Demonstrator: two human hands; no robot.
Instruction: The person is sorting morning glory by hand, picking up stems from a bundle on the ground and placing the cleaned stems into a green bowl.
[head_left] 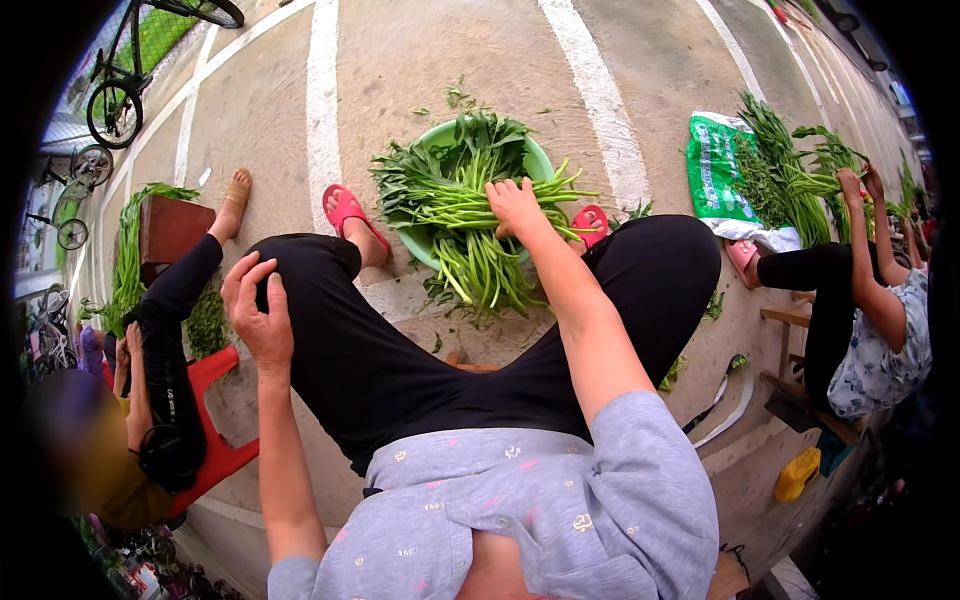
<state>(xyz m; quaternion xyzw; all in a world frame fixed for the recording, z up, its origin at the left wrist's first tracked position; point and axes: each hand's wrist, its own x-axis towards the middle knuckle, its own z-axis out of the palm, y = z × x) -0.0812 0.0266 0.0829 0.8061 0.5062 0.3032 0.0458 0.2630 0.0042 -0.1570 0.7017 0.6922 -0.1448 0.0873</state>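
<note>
A pale green basin (538, 160) stands on the ground between my feet, heaped with long-stemmed leafy greens (465, 205). Dark leaves lie toward its far left side, and more stems hang over the near rim. My right hand (515, 205) reaches into the pile, its fingers curled over the stems near their cut ends; the undersides of the fingers are hidden. Above my left knee, my left hand (258, 310) is raised with fingers loosely bent and apart, holding nothing.
At right, a person's hands (860, 185) handle greens beside a green-and-white sack (722, 170). At left, another person sits near a brown box (175, 232) with greens and a red plastic stool (212, 415). Bicycles (115, 110) stand far left. Leaf scraps dot the ground.
</note>
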